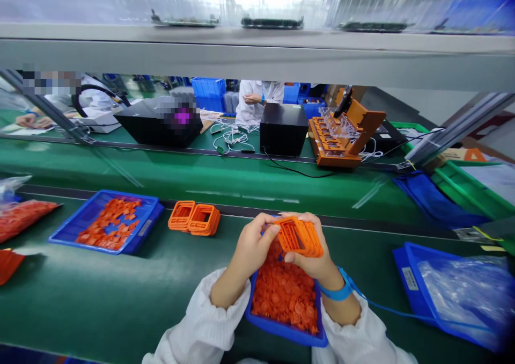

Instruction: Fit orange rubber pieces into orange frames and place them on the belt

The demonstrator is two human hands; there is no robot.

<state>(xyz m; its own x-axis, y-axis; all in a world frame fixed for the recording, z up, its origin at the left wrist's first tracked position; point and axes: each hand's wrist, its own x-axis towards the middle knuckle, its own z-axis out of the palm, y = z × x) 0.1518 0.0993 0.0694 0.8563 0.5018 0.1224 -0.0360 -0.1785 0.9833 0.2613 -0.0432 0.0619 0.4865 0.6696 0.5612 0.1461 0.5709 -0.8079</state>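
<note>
Both my hands hold a stack of orange plastic frames [300, 236] over a blue tray [281, 329] filled with small orange parts. My left hand [252, 246] pinches the stack's left edge with closed fingers. Fingers of my right hand [311, 259] wrap round the stack from below and behind; a blue wrist strap [337, 290] with a blue cord sits on that wrist. Two more stacks of orange frames [194, 217] lie on the green belt to the left, apart from my hands.
A second blue tray [70, 227] of orange parts sits at left, beside bags of orange parts [20, 216]. A blue tray with clear bags [406, 262] is at right. Across the belt stand black boxes [282, 129], an orange fixture [341, 136], cables and other workers.
</note>
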